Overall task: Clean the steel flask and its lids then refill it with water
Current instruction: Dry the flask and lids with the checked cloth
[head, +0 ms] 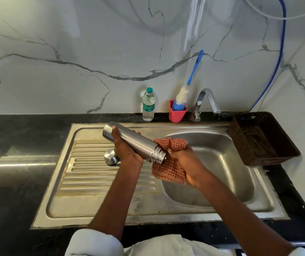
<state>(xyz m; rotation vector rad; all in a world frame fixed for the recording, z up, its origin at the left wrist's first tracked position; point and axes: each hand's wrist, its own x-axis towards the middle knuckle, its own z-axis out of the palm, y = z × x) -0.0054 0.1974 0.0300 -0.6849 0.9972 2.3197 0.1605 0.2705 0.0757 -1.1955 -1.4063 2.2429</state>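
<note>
My left hand (125,146) grips the flask (135,143); my right hand (186,163), at 3 o'clock, clutches a cloth (170,170) at its neck.

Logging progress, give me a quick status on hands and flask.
Left hand grips cylindrical steel flask, lid off. Right hand holds orange checked cloth at its threaded mouth. Round steel lid on sink drainboard. Nothing obstructing.

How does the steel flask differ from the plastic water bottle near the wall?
The steel flask is opaque metal; the plastic water bottle is clear with a label. The flask lies tilted above the sink, gripped by the left hand, with the right hand holding a checked cloth at its neck; the bottle stands upright on the counter. The flask's threaded neck is uncapped; the bottle has a green cap. Both are slim cylinders.
</note>
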